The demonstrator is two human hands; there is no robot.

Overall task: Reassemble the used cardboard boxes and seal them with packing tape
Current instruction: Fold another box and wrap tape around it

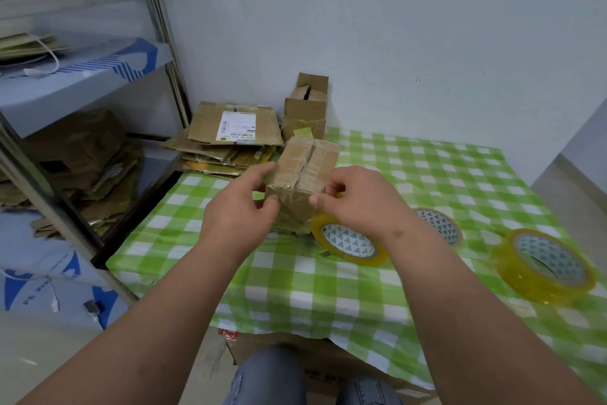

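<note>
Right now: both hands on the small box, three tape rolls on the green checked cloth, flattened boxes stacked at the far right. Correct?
One error: in the head view the flattened boxes are stacked at the far left. Otherwise right: left hand and right hand hold the small box, three tape rolls on the green checked cloth.

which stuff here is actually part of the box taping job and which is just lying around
Part of the job:
- small cardboard box, held by left hand and right hand
- tape roll beside it
- two more tape rolls
- flattened boxes
- open box at the wall

Lying about:
- metal shelf
- checked tablecloth
</note>
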